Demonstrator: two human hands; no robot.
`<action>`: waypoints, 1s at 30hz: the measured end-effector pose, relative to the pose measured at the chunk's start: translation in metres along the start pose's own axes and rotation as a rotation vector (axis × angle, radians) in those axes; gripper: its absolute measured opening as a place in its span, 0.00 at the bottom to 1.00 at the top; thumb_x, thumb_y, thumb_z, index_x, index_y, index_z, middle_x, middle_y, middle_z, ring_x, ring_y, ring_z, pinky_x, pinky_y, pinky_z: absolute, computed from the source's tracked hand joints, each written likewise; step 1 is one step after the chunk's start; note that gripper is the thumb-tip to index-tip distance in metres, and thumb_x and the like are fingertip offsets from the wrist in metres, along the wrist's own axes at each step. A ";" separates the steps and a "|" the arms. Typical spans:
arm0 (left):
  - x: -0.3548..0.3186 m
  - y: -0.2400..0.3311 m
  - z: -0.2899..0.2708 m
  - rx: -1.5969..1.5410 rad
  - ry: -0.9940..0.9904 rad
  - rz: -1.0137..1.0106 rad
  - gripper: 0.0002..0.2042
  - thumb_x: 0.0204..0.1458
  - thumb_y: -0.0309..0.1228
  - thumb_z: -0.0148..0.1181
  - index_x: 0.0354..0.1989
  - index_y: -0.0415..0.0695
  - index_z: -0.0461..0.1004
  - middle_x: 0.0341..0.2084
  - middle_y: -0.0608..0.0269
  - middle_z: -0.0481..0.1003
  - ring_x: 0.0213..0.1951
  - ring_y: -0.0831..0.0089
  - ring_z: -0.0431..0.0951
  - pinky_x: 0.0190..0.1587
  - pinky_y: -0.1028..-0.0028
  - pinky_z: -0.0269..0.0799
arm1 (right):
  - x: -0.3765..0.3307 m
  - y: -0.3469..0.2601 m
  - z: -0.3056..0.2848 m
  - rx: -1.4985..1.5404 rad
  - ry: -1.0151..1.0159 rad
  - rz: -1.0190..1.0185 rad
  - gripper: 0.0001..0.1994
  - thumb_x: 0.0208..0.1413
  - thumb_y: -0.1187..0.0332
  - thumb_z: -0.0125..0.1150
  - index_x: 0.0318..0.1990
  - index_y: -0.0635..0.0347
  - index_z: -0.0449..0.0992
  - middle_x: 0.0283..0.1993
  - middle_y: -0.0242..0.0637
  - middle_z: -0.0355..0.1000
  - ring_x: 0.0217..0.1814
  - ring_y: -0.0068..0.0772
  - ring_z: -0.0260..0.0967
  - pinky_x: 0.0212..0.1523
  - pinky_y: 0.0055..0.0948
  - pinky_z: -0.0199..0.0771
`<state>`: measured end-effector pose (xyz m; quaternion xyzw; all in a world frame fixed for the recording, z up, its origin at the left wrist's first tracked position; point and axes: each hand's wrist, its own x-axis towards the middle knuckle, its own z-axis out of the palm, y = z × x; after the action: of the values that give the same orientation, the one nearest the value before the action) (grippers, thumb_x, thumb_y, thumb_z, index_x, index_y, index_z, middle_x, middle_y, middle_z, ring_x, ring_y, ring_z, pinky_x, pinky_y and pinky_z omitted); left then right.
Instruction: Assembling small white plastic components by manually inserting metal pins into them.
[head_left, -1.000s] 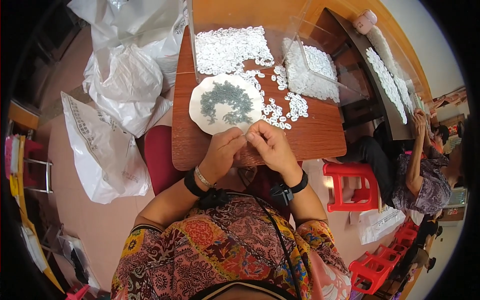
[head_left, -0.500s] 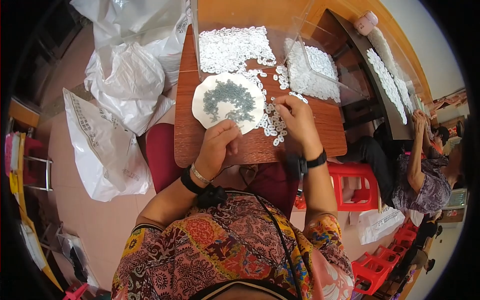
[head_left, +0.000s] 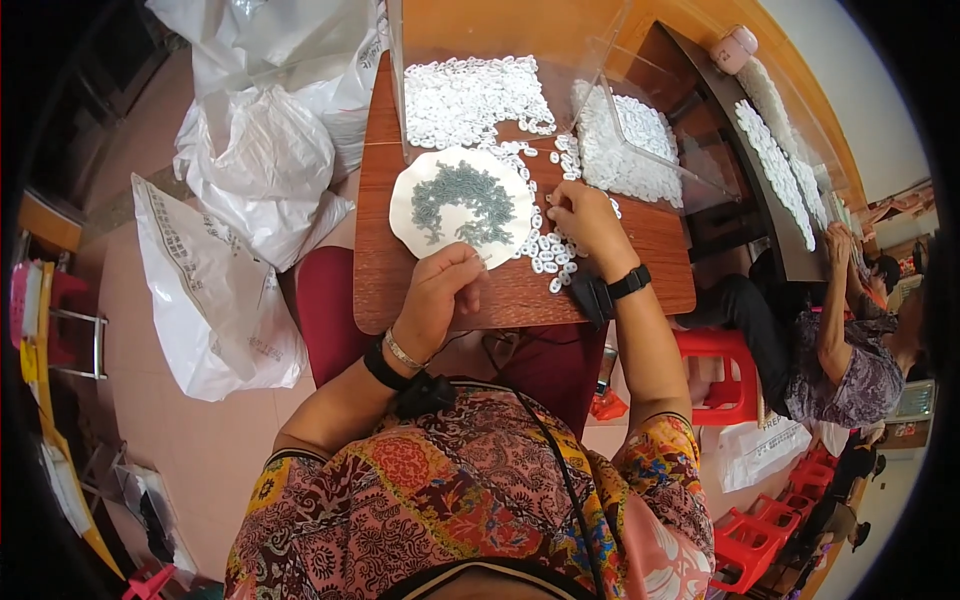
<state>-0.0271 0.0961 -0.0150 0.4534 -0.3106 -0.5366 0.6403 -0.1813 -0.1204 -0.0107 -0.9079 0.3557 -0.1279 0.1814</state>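
My left hand (head_left: 446, 282) is closed in a pinch at the near rim of a cream scalloped plate (head_left: 402, 205); whatever sits between its fingertips is too small to make out. Many small grey-green pieces (head_left: 462, 185) lie on that plate in a curved heap. To the right of the plate, my right hand (head_left: 592, 222) has thumb and fingers drawn together over a loose scatter of white oval pieces with slots (head_left: 545, 262). Its fingertips are close to these pieces, and I cannot tell what they hold. Both wrists wear black straps.
A wooden table (head_left: 650, 255) carries a big spread of white ovals (head_left: 470, 95) and another pile (head_left: 625, 150) by clear panels. White sacks (head_left: 255, 165) stand on the left. Red stools (head_left: 722, 375) and a person (head_left: 840, 335) at a dark table (head_left: 790, 215) are on the right.
My right hand has come a little lower and to the left, with its fingers closer together above the white ovals. My left hand has hardly moved.
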 end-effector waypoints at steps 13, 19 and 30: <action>0.018 0.011 0.018 -0.043 -0.030 0.043 0.12 0.57 0.34 0.45 0.29 0.40 0.70 0.17 0.67 0.69 0.20 0.81 0.68 0.23 0.83 0.61 | -0.051 -0.069 -0.009 1.253 0.099 0.150 0.06 0.53 0.76 0.59 0.39 0.66 0.74 0.31 0.34 0.74 0.31 0.20 0.72 0.32 0.17 0.72; 0.021 0.009 0.023 -0.069 -0.033 0.057 0.11 0.57 0.34 0.45 0.30 0.40 0.70 0.18 0.67 0.69 0.20 0.81 0.68 0.23 0.83 0.61 | -0.057 -0.084 -0.007 1.342 0.182 0.156 0.06 0.53 0.77 0.58 0.39 0.66 0.74 0.31 0.35 0.74 0.31 0.20 0.73 0.32 0.16 0.73; 0.019 0.009 0.019 -0.097 -0.032 0.063 0.11 0.56 0.34 0.45 0.31 0.40 0.70 0.20 0.66 0.70 0.21 0.80 0.69 0.24 0.83 0.62 | -0.060 -0.084 -0.005 1.414 0.012 0.258 0.06 0.54 0.75 0.56 0.38 0.66 0.74 0.29 0.34 0.73 0.27 0.18 0.70 0.30 0.15 0.69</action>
<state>-0.0355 0.0728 -0.0007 0.4034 -0.3085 -0.5379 0.6729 -0.1755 -0.0233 0.0232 -0.5231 0.2934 -0.3100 0.7377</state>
